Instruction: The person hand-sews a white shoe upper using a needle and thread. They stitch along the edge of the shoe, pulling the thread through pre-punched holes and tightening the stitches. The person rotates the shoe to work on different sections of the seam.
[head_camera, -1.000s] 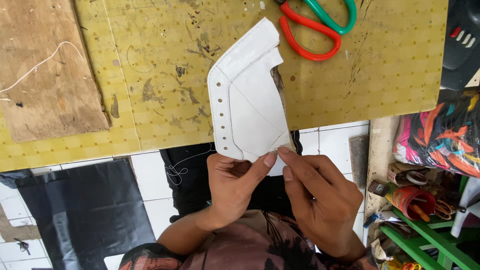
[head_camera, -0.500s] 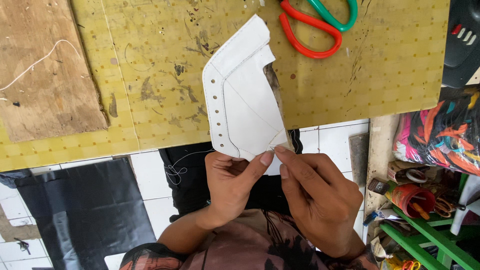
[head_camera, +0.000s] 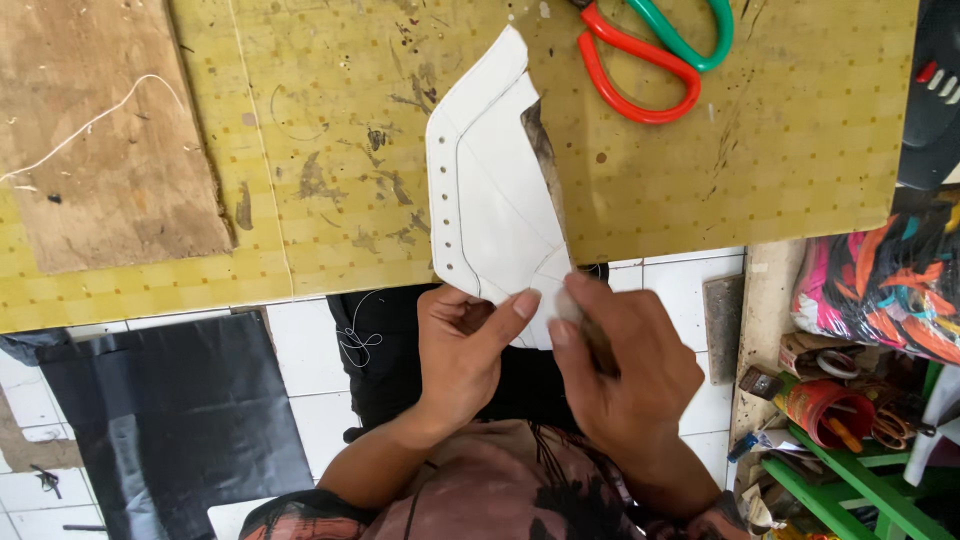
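A: What fills most of the frame?

B: A yellow work mat (head_camera: 330, 200), stained and scuffed, spreads across the upper half. Below it lies a white tiled floor (head_camera: 300, 365), with a black sheet (head_camera: 170, 420) at the lower left.

A: And on the mat?

B: A worn brown board (head_camera: 100, 130) sits at the upper left with a pale thread across it. Scissors with red and green handles (head_camera: 655, 60) lie at the top, right of centre, well apart from the hands.

A: What are the hands working on?

B: A white cut piece of material (head_camera: 490, 200) with a row of small punched holes down its left edge. It lies tilted in the centre, its upper part on the mat and its lower end hanging past the mat's near edge.

A: How do the hands hold it?

B: The left hand (head_camera: 465, 350) pinches the lower end, thumb pressed on top, fingers curled beneath. The right hand (head_camera: 625, 365) is closed just beside it, fingertips touching the same lower end. A dark strip shows along the piece's right edge and under the right hand, but I cannot tell what it is.

A: Anything to the side?

B: At the right edge, a colourful bundle (head_camera: 880, 280) sits above a green rack (head_camera: 850, 480) cluttered with small things.
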